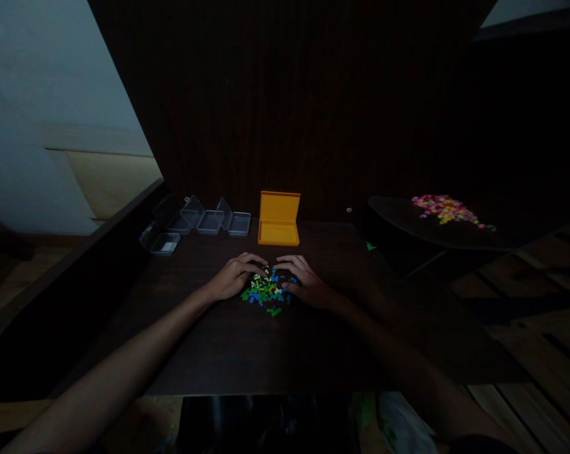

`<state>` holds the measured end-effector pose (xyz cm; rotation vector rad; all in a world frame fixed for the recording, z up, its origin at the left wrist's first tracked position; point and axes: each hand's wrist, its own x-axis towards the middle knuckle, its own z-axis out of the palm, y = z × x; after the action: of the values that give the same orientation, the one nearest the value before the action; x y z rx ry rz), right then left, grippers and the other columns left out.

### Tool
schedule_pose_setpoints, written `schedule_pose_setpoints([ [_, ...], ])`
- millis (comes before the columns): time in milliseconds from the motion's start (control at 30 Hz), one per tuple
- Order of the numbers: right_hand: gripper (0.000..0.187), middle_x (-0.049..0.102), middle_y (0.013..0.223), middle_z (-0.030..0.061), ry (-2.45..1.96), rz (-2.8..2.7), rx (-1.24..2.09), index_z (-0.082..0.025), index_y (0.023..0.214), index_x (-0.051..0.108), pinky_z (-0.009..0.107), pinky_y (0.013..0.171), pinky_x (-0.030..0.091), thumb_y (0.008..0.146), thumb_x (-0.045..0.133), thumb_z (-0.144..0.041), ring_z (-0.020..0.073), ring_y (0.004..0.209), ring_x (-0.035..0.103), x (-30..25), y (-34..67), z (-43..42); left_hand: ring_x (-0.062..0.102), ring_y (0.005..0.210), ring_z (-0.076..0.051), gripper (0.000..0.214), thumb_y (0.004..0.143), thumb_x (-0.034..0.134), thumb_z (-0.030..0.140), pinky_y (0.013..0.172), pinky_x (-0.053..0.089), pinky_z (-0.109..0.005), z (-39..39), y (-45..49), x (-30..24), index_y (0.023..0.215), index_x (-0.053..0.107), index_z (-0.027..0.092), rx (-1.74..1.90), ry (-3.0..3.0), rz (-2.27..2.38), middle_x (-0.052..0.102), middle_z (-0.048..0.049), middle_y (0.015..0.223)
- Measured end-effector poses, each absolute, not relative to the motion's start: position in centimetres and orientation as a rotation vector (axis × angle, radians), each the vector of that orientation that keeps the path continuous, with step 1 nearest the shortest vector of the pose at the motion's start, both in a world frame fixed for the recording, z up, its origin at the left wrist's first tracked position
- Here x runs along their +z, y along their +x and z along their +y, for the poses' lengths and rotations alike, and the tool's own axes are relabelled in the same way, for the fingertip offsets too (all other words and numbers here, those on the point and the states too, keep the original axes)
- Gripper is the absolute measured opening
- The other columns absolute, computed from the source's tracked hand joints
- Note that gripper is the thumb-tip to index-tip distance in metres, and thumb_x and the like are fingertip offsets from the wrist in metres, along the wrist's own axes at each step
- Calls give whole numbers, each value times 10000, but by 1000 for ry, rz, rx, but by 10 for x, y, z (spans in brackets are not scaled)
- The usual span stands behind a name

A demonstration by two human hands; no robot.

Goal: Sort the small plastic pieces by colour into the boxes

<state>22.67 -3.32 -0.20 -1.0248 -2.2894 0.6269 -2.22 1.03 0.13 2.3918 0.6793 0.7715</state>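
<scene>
A loose pile of small plastic building bricks (266, 293), in green, blue, white and yellow, lies on the dark wooden desk (266, 353). My left hand (232, 277) rests at the pile's left edge, its fingers stretched over the bricks. From the right, my right hand (306, 284) reaches to the other edge with fingers apart. Neither hand visibly grips a brick, though the fingertips are dim and small. Just behind the pile stands a yellow box (279, 233) with its lid raised.
Several clear plastic boxes with lids up, one of them a clear box (239, 224), stand at the back left. A heap of pink, purple and yellow pieces (448, 209) lies on a dark side shelf (408, 221) at right. A dark panel (285, 107) rises behind the desk.
</scene>
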Motion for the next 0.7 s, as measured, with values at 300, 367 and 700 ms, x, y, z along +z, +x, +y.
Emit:
schedule_pose_setpoints([
  [300,408,469,1328,121,-1005,-2293,655,-210,1269,526,522,1064,328,876,550,-319,274,1257,387,-2,227,-32,521,1192,-214,325,878,447,125,1046,395,-442,8,-22,7,966,734,250,707,2355,678,606,-44,1239],
  [367,424,470,1328,119,-1002,-2292,654,-220,1271,522,524,1060,331,876,568,-366,276,1257,386,-1,226,-33,497,1224,-232,246,883,524,203,1057,389,-456,5,-21,10,1028,715,258,701,2342,690,573,-48,1293],
  [700,549,478,1312,131,-983,-2310,657,-206,1294,496,511,1052,338,838,613,-488,285,1241,397,1,226,-34,330,1366,-305,602,733,751,383,1122,308,-529,-13,-9,12,1289,552,265,571,2393,766,381,-101,1463],
])
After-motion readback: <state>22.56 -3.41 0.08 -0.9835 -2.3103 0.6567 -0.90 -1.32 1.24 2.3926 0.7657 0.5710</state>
